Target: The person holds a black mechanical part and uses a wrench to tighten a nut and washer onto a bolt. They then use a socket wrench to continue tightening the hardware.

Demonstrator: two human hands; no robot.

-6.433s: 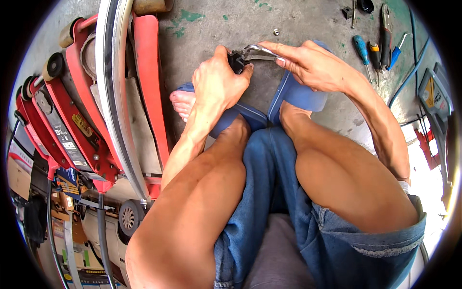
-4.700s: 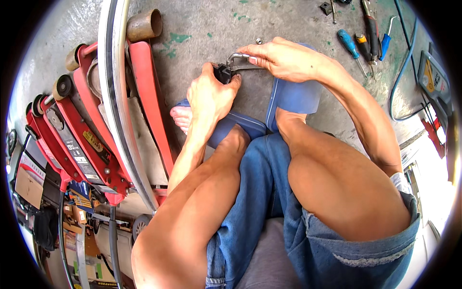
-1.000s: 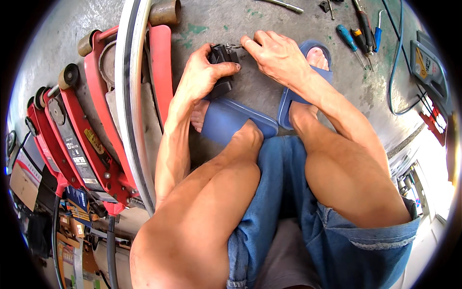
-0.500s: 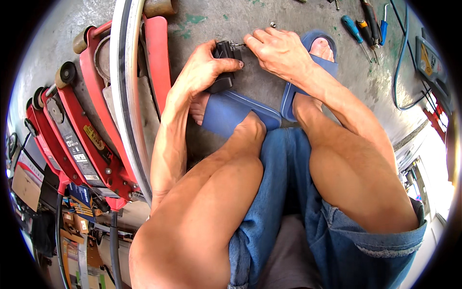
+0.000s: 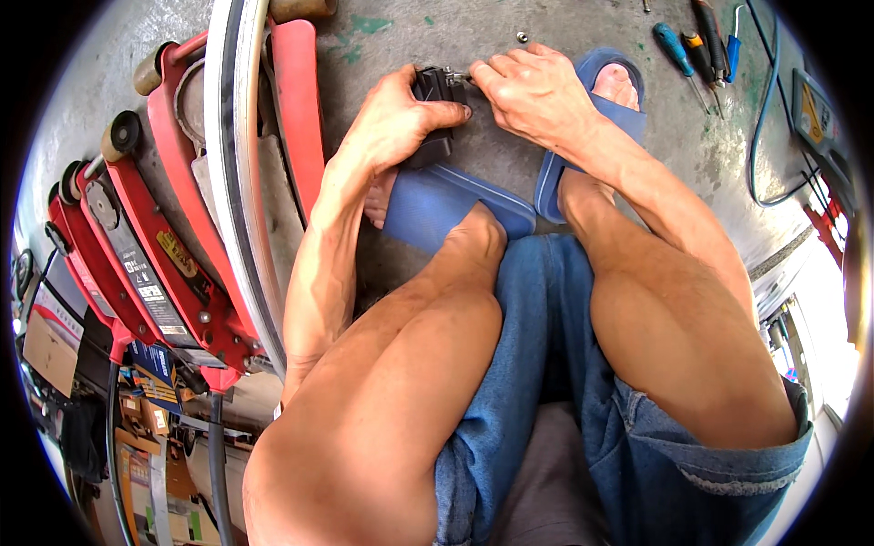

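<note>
Above my blue slides, my left hand (image 5: pixel 398 123) wraps round a black block-shaped part (image 5: pixel 439 94), its thumb pressed along the near side. Small silvery metal fittings (image 5: pixel 454 78) stick out at the upper right of that part. From the right, my right hand (image 5: pixel 537 98) reaches in with curled fingers. Its thumb and forefinger pinch a thin metal piece (image 5: pixel 467 80) against those fittings. Most of this piece is hidden by the fingers, so its kind cannot be told. A small metal socket-like piece (image 5: pixel 523 37) lies on the floor just beyond the right hand.
Red floor jacks (image 5: pixel 150 246) stand at the left behind a pale rim-like hoop (image 5: pixel 238 164). On the floor at upper right lie a blue-handled screwdriver (image 5: pixel 674 50), other hand tools and a dark cable (image 5: pixel 763 118). Blue slides (image 5: pixel 446 207) are on my feet, close below the hands.
Both hands and the black part sit slightly higher and further right in the picture. My right hand has tilted a little, still pinching at the metal fittings. The left hand keeps its hold.
</note>
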